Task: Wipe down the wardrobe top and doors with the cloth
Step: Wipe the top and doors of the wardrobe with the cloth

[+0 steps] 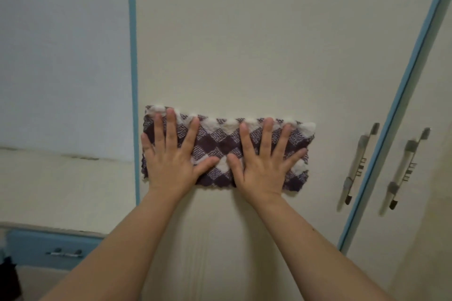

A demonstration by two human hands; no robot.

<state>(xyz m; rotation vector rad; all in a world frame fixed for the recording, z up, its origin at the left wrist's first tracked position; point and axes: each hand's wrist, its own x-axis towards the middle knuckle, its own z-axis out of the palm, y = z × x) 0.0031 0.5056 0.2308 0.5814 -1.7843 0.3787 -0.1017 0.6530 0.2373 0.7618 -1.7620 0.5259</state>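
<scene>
A folded cloth (220,140), checked in purple and white, lies flat against the cream wardrobe door (244,44) at mid height. My left hand (171,154) presses its left half with the palm flat and the fingers spread. My right hand (265,156) presses the right half the same way. The two thumbs nearly meet at the middle of the cloth. Both forearms reach up from the bottom of the view. The wardrobe top is out of sight.
A blue strip (133,80) edges the door on the left, next to a pale wall. Two metal handles (358,164) (407,168) flank a blue strip between this door and the right one. At the lower left is a blue drawer (49,247) with a handle.
</scene>
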